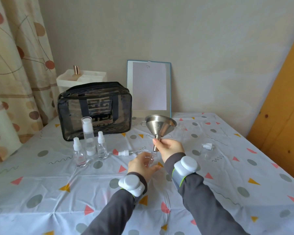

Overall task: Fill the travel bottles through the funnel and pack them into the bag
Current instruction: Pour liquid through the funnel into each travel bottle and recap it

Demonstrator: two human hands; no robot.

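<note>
Left hand (141,165) fingers curl round an open bottle (151,157); right hand (170,148) fingers pinch the funnel (160,124), its spout likely needing seating next.

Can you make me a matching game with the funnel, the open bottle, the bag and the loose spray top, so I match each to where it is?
Things:
1 metal funnel
2 open clear bottle
3 black see-through bag
4 loose spray top

Places:
A lying on the tablecloth
B held by the left hand
C standing behind three capped bottles
D held by the right hand

Pairs: 1-D, 2-B, 3-C, 4-A.
</note>
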